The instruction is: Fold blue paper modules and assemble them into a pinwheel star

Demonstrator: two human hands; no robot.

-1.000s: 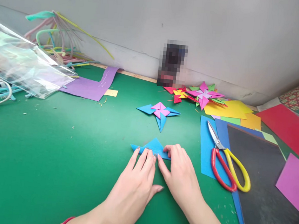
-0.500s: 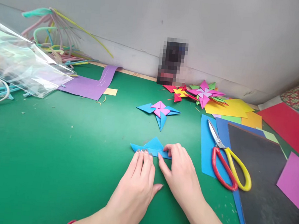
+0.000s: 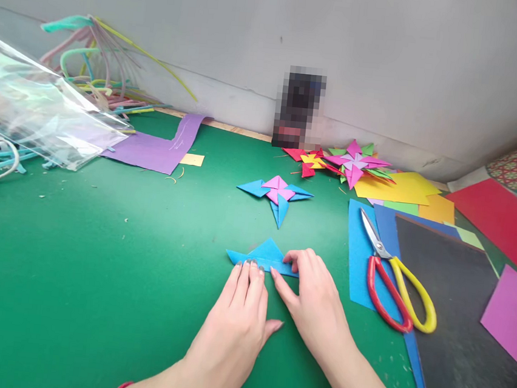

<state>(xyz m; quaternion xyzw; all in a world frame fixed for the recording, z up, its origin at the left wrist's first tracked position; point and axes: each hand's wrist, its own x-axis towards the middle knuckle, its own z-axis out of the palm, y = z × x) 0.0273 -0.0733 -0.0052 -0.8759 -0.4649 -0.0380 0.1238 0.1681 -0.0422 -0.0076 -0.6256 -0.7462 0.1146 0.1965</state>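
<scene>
My left hand (image 3: pixel 240 314) lies flat, 4 fingertips pressing the near edge of the folded blue paper triangle (image 3: pixel 264 255) at frame centre on the green table mat (image 3: pixel 96 264). My right hand (image 3: pixel 315 297) pinches its right corner. Crease firmly, edges aligned.

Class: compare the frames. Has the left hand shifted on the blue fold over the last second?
Yes, slightly: the left hand closed its fingers and drew back towards the person, measured against the blue fold.
</scene>
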